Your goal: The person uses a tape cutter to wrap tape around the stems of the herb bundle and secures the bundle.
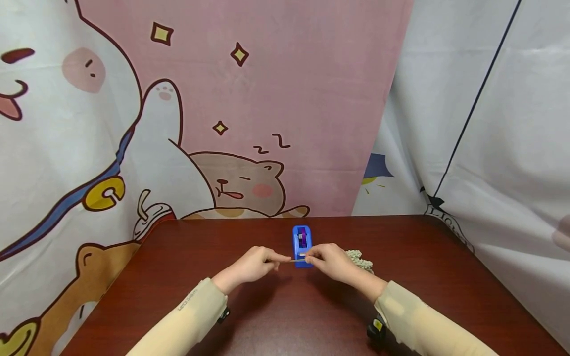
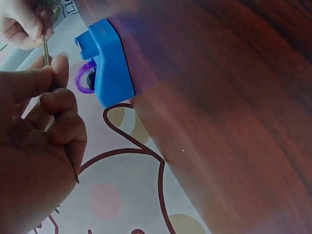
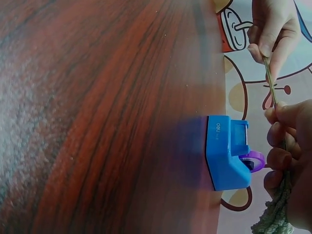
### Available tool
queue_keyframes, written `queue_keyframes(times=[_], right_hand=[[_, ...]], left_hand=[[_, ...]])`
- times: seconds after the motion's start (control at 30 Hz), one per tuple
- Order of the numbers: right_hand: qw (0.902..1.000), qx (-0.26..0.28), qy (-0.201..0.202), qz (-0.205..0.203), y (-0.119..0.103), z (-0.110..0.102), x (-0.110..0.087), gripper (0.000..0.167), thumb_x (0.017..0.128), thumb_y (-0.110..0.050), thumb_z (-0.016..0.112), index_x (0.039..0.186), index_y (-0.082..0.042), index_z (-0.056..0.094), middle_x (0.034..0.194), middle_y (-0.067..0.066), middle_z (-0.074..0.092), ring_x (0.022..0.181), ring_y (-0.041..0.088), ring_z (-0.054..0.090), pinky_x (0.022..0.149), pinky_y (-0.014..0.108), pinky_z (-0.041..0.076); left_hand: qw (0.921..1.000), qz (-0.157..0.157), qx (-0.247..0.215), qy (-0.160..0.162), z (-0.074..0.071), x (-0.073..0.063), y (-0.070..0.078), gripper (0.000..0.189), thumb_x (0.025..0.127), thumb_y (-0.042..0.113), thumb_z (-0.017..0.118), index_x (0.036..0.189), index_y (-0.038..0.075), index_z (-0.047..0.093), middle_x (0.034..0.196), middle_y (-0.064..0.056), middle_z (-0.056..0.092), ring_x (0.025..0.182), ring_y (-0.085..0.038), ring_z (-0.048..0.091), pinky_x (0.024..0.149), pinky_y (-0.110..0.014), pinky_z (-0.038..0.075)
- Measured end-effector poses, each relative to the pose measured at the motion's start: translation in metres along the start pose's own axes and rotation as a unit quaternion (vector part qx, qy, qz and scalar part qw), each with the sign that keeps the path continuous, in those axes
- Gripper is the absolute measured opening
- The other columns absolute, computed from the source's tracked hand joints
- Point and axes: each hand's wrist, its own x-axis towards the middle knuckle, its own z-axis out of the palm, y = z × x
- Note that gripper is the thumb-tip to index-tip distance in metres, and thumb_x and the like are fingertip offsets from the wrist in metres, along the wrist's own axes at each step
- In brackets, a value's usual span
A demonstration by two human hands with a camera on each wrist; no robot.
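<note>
A thin stem [image 1: 297, 260] stretches between my two hands. My left hand [image 1: 256, 263] pinches one end between thumb and fingers, and in the left wrist view part of the stem [image 2: 46, 51] runs down behind the curled fingers. The right hand [image 1: 334, 262] grips the other part with curled fingers. Past its palm hangs a bumpy pale green flower head [image 3: 274, 217], also visible beside the right wrist in the head view. Just beyond the stem stands a blue tape dispenser [image 1: 295, 240] holding a purple roll of tape [image 3: 253, 160]; neither hand grips it.
Everything is over a dark reddish-brown wooden table [image 1: 213, 237]. Behind its far edge hangs a pink and white cartoon curtain [image 1: 311, 99], and more white cloth [image 1: 490, 148] drapes down at the right.
</note>
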Motion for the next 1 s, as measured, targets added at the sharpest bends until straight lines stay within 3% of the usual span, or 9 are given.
queue_keyframes(times=[0.43, 0.7, 0.77, 0.9, 1.0], right_hand=[[0.9981, -0.022, -0.057, 0.012, 0.0000, -0.0003, -0.0010, 0.010, 0.094, -0.014, 0.063, 0.084, -0.015, 0.063, 0.073, -0.012, 0.055, 0.064, 0.003, 0.046, 0.059, 0.024, 0.041], [0.9997, 0.005, -0.023, -0.010, 0.0036, -0.0041, -0.0030, 0.006, 0.089, -0.012, 0.070, 0.083, -0.013, 0.068, 0.074, -0.012, 0.061, 0.065, 0.002, 0.050, 0.060, 0.024, 0.045], [0.9995, 0.017, -0.027, -0.002, 0.0035, -0.0058, -0.0032, 0.003, 0.088, -0.012, 0.071, 0.088, -0.010, 0.072, 0.076, -0.010, 0.063, 0.067, 0.002, 0.052, 0.061, 0.024, 0.046], [0.9987, 0.027, -0.042, 0.008, 0.0037, -0.0079, -0.0036, 0.013, 0.088, -0.012, 0.071, 0.099, -0.005, 0.073, 0.079, -0.008, 0.065, 0.069, 0.003, 0.055, 0.063, 0.025, 0.047], [0.9984, 0.027, -0.049, 0.004, 0.0044, -0.0091, -0.0045, 0.010, 0.088, -0.012, 0.070, 0.096, -0.006, 0.072, 0.076, -0.010, 0.063, 0.068, 0.003, 0.054, 0.062, 0.025, 0.047]], left_hand=[[0.9995, -0.016, -0.023, -0.016, 0.0056, 0.0013, -0.0015, 0.040, 0.089, -0.009, 0.054, 0.120, 0.011, 0.070, 0.078, -0.012, 0.066, 0.055, -0.005, 0.039, 0.050, -0.020, 0.035], [0.9991, -0.020, -0.036, -0.014, 0.0058, 0.0029, -0.0013, 0.040, 0.089, -0.009, 0.054, 0.120, 0.011, 0.071, 0.078, -0.010, 0.067, 0.054, -0.005, 0.038, 0.049, -0.021, 0.034], [0.9989, -0.026, -0.037, -0.011, 0.0059, 0.0036, -0.0017, 0.040, 0.090, -0.008, 0.055, 0.119, 0.013, 0.071, 0.078, -0.009, 0.067, 0.054, -0.006, 0.040, 0.049, -0.021, 0.035], [0.9984, -0.037, -0.041, -0.008, 0.0065, 0.0043, -0.0022, 0.037, 0.091, -0.005, 0.058, 0.118, 0.016, 0.072, 0.079, -0.008, 0.068, 0.055, -0.006, 0.043, 0.049, -0.021, 0.037], [0.9975, -0.046, -0.052, -0.012, 0.0070, 0.0044, -0.0020, 0.032, 0.091, -0.001, 0.060, 0.117, 0.014, 0.073, 0.079, -0.010, 0.068, 0.054, -0.006, 0.047, 0.048, -0.022, 0.041]])
